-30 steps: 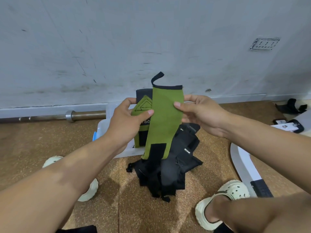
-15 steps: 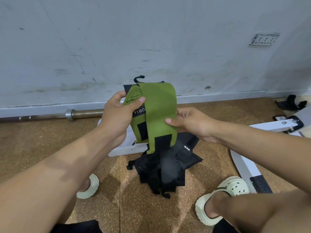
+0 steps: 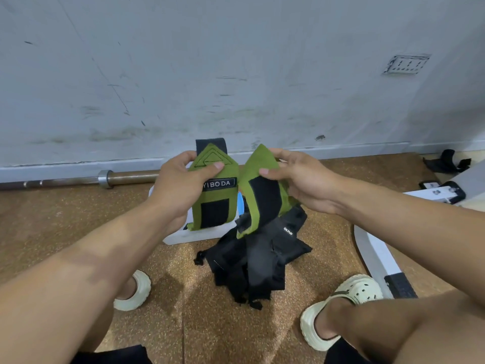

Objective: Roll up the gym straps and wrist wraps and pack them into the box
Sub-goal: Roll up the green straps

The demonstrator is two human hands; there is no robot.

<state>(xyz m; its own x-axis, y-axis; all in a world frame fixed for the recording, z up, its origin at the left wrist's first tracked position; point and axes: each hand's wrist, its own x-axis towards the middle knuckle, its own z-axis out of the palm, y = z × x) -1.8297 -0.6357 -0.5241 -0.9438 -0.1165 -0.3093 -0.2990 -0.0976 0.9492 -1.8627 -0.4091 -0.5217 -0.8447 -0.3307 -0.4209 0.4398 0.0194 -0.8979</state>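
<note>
At mid-frame the left hand (image 3: 181,185) pinches a green wrist wrap (image 3: 214,198) near its pointed top, thumb on the stitched triangle, fingers curled behind; the wrap hangs flat, showing a "YIBODA" label and a black fastener patch below it. Just to its right the right hand (image 3: 296,179) grasps a second green wrap (image 3: 258,195) by its upper corner between thumb and curled fingers, and this one twists as it hangs, a black strip running down its face. The two wraps hang close together; whether they are separate pieces or joined behind cannot be told. Below them, at centre, a heap of black straps (image 3: 257,261) lies on the brown floor (image 3: 65,214). The white box (image 3: 178,236) sits behind the left-hand wrap, mostly hidden by the hand and fabric, so its inside is not visible. A barbell (image 3: 78,178) lies along the wall at left. White gear at the right edge is cut off, and pale clogs (image 3: 343,306) show at the bottom.
</note>
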